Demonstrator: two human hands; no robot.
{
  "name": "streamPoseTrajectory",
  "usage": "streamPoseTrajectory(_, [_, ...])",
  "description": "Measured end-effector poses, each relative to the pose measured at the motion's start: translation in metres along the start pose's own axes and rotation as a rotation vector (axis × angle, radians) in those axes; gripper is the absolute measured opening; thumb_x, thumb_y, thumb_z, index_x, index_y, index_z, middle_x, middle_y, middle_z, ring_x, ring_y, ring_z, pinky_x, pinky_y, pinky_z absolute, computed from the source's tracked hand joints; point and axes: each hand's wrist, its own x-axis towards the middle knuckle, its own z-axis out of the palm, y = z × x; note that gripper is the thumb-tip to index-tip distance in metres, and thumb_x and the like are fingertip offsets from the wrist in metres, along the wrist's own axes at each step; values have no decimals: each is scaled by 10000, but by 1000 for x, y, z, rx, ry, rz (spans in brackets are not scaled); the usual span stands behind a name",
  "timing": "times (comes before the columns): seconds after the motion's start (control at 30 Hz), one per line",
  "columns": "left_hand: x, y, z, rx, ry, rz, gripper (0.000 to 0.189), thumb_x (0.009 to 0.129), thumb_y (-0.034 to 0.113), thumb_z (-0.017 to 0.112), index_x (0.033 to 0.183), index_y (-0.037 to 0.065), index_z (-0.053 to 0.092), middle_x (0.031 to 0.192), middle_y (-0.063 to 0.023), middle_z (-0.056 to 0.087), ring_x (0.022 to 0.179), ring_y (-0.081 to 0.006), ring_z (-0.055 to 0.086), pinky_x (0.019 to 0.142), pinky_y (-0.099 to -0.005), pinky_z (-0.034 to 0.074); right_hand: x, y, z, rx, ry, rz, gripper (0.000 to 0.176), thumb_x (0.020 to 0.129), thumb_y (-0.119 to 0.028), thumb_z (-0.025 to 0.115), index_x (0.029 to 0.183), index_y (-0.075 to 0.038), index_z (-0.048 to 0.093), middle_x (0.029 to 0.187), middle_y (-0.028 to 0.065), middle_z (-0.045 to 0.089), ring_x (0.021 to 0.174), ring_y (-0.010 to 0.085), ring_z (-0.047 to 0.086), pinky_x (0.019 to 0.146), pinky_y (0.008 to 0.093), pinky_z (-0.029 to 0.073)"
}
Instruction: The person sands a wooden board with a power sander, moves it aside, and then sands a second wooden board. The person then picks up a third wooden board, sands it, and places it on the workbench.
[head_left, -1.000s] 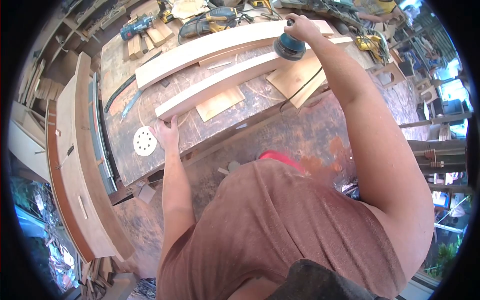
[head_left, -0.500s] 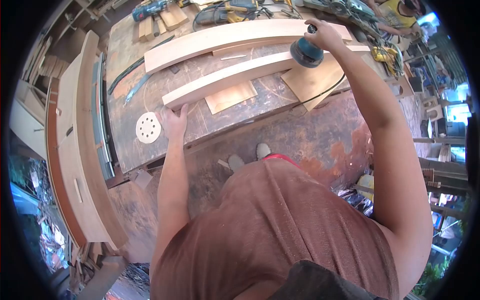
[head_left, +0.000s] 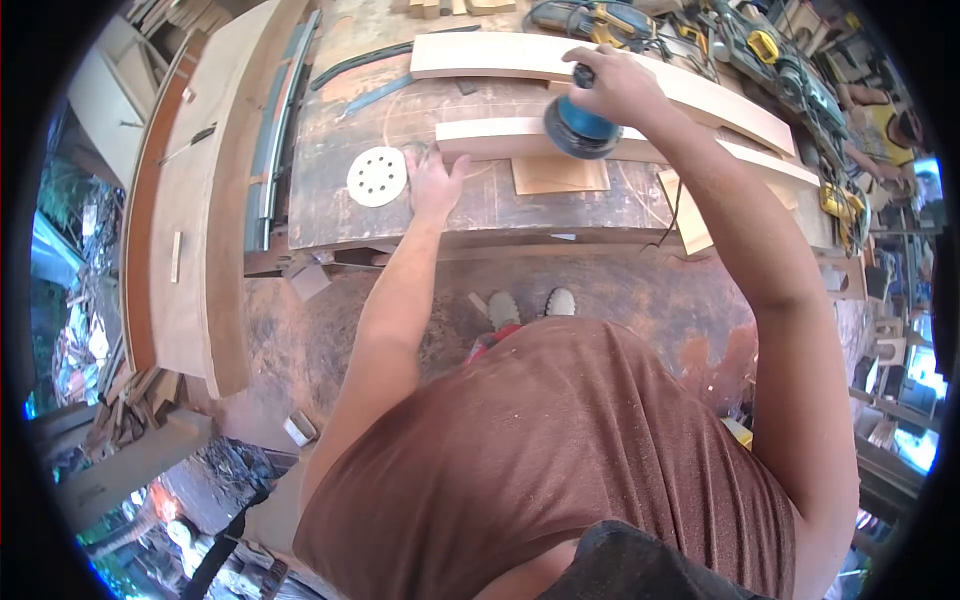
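**Sander on the near board**

The right hand [head_left: 612,85] is clenched over the top of the blue sander [head_left: 578,130], which sits on the near board [head_left: 490,140], toward its left end. The left hand [head_left: 432,182] lies open, fingers spread and pressed against that board's left end, grasping nothing. Just left of it a white disc [head_left: 377,177] with holes lies flat on the bench [head_left: 400,222]. The far board [head_left: 500,55] lies beyond, apart from the near one
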Motion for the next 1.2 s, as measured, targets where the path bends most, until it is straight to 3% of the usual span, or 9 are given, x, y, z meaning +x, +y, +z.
streamPoseTrajectory(0.37, [-1, 2, -3, 1, -15, -37, 505, 971, 407, 575, 1278, 5, 574, 1172, -230, 672, 1204, -324, 603, 1214, -502, 193, 50, -149, 20, -1, -74, -177, 514, 863, -427, 641, 1325, -204, 605, 1142, 139, 718, 1069, 311, 694, 906, 444, 555])
streamPoseTrajectory(0.47, [0, 3, 1, -39, 90, 45, 495, 940, 386, 625, 1251, 4, 582, 1153, -223, 657, 1191, -360, 580, 1161, -513, 274, 57, -148, 21, 48, -81, -174, 496, 873, -428, 615, 1320, -214, 593, 1167, 180, 692, 1043, 346, 697, 883, 473, 559])
streamPoseTrajectory(0.53, [-9, 7, 4, -94, 396, 88, 508, 901, 363, 682, 1240, 0, 577, 1174, -227, 619, 1165, -409, 551, 1095, -525, 338, 57, -138, 19, 61, -128, -158, 491, 875, -433, 609, 1315, -215, 595, 1137, 171, 702, 1052, 338, 696, 886, 475, 557])
streamPoseTrajectory(0.63, [-38, 25, 20, -156, 474, 142, 523, 867, 312, 730, 1245, -9, 563, 1186, -232, 591, 1124, -435, 547, 1022, -516, 395, 47, -116, 11, 25, -132, -125, 499, 874, -435, 612, 1322, -216, 594, 1154, 172, 698, 1060, 341, 694, 891, 474, 557])
streamPoseTrajectory(0.73, [-64, 85, 41, -413, 308, 297, 532, 870, 250, 729, 1282, -25, 533, 1249, -239, 574, 1187, -415, 544, 1052, -491, 399, 32, -88, 4, 38, -101, -41, 463, 847, -407, 646, 1261, -199, 642, 1165, 137, 712, 1086, 323, 684, 901, 455, 551])
streamPoseTrajectory(0.8, [-72, 133, 57, -572, 11, 216, 604, 862, 196, 738, 1354, -49, 487, 1350, -244, 545, 1296, -394, 507, 1092, -467, 397, 24, -66, -1, 23, -85, 12, 463, 843, -415, 649, 1252, -198, 650, 1165, 153, 706, 1098, 319, 677, 904, 458, 550])
streamPoseTrajectory(0.93, [-62, 196, 131, -933, -226, 227, 682, 860, 196, 745, 1425, -40, 444, 1447, -243, 497, 1375, -365, 461, 1134, -451, 375, 12, -22, -7, 3, -82, 110, 480, 838, -426, 660, 1267, -213, 644, 1211, 163, 676, 1106, 331, 671, 903, 461, 551])
streamPoseTrajectory(1.03, [-56, 258, 134, -1563, -598, 47, 764, 869, 250, 759, 1483, -25, 395, 1498, -230, 464, 1403, -333, 441, 1145, -437, 364, 0, 10, -14, -25, -63, 172, 491, 837, -430, 665, 1282, -224, 637, 1250, 163, 654, 1109, 337, 670, 901, 459, 552])
streamPoseTrajectory(1.2, [-65, 326, 119, -1346, -1044, 189, 763, 881, 266, 751, 1486, -28, 390, 1505, -221, 461, 1408, -325, 435, 1152, -431, 356, -19, 55, -25, -28, -50, 239, 475, 841, -375, 684, 1277, -198, 623, 1200, 120, 695, 1105, 329, 674, 898, 453, 552])
